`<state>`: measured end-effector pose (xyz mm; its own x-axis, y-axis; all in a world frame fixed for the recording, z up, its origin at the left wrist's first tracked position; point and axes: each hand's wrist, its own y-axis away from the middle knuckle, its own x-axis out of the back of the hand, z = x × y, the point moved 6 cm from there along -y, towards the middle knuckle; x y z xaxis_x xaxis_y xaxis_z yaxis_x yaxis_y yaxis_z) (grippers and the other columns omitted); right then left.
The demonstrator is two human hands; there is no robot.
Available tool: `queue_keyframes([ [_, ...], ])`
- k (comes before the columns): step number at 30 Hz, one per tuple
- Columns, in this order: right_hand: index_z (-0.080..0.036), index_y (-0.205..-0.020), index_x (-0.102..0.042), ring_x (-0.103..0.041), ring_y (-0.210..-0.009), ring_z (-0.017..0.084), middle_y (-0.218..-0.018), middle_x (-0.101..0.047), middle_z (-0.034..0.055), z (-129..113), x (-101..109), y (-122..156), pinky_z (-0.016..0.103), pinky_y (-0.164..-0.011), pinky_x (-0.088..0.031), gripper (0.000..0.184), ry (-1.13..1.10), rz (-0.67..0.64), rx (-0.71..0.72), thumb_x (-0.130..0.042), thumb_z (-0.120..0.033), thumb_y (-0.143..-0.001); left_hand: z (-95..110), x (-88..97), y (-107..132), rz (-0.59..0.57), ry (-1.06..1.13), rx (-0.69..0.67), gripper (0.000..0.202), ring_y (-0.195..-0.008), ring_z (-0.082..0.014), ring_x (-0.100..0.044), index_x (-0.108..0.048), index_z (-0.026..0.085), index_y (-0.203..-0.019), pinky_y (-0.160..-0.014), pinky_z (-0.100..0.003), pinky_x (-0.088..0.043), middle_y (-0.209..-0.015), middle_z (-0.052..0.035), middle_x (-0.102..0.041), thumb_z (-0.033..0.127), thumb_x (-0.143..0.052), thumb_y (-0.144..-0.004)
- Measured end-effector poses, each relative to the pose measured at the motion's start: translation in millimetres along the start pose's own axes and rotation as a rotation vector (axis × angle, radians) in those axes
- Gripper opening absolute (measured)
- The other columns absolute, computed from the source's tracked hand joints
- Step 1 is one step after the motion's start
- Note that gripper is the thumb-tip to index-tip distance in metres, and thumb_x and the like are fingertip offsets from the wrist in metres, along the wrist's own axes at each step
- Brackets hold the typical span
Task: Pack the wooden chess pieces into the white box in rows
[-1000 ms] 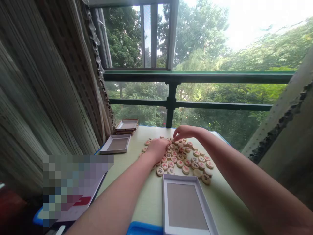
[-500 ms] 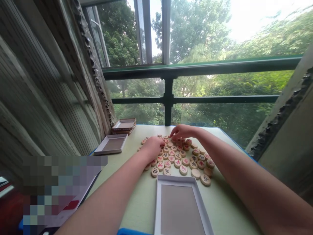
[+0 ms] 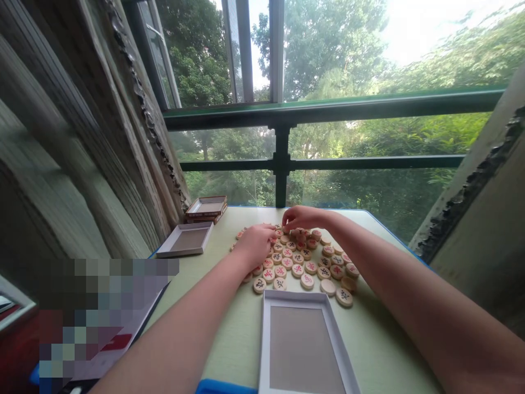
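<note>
Window-side table: pale green top, set against a dark green railing with trees outside.
Round pieces: many wooden discs lay spread across the table's middle, mostly flat, some stacked, marked in red or black; a few showed blank faces.
Left hand: it reached over the discs' left side, fingers bent toward the middle—whether it pinched one, I could not tell.
Right hand: it arched over the far edge, thumb and fingers drawn close; any disc between them was hidden.
Good handling: light fingertips, I judged, suited such small pieces best, with wrists raised so neighbours would not be knocked.
Near tray: open and bare inside, its far rim just beside the nearest discs.
Other trays: one sat at the left edge, with a stack behind it.
In the way: the left hand covered some discs—and the stacked ones looked easy to topple.
</note>
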<state>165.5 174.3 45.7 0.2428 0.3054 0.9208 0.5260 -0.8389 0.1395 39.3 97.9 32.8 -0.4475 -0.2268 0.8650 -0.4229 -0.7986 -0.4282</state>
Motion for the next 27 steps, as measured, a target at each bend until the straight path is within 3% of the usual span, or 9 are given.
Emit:
queue_keyframes([
  [3, -0.019, -0.09, -0.069, -0.054, -0.065, 0.011, -0.079, -0.064, 0.0014, -2.3, -0.8, -0.7, 0.021, -0.055, -0.038, 0.024, 0.029, 0.016, -0.006, -0.063, -0.032, -0.07, 0.8, 1.6, 1.0, 0.011, 0.0, -0.008, 0.03, -0.102, -0.0189, -0.062, -0.073, 0.018, -0.084, -0.097, -0.031, -0.046, -0.11, -0.0048, -0.068, 0.007, -0.046, -0.076],
  [13, -0.021, -0.096, -0.068, -0.058, -0.067, 0.014, -0.088, -0.066, 0.0026, 1.0, -7.0, -3.5, 0.022, -0.054, -0.041, 0.033, 0.094, -0.005, -0.058, -0.065, -0.031, -0.065, 6.6, 2.9, 0.2, 0.042, -0.11, -0.094, 0.024, -0.103, -0.0208, -0.059, -0.073, 0.018, -0.079, -0.097, -0.034, -0.045, -0.101, -0.0075, -0.069, 0.008, -0.051, -0.076],
  [20, -0.019, -0.088, -0.07, -0.059, -0.069, 0.016, -0.08, -0.069, 0.004, 4.8, -4.2, -2.0, 0.023, -0.057, -0.04, 0.029, 0.08, 0.034, -0.081, -0.054, -0.039, -0.075, 0.0, 3.1, 1.9, -0.002, -0.119, -0.052, 0.026, -0.108, -0.0222, -0.055, -0.072, 0.016, -0.086, -0.101, -0.035, -0.042, -0.105, -0.0088, -0.068, 0.011, -0.048, -0.079],
  [27, -0.018, -0.085, -0.073, -0.058, -0.069, 0.017, -0.081, -0.069, 0.006, 6.1, -2.1, -2.1, 0.025, -0.059, -0.039, 0.032, 0.171, 0.058, -0.096, -0.048, -0.037, -0.079, 0.0, 5.4, 2.6, -0.043, -0.183, -0.054, 0.026, -0.111, -0.0234, -0.052, -0.072, 0.018, -0.089, -0.102, -0.038, -0.04, -0.11, -0.0084, -0.066, 0.012, -0.049, -0.078],
])
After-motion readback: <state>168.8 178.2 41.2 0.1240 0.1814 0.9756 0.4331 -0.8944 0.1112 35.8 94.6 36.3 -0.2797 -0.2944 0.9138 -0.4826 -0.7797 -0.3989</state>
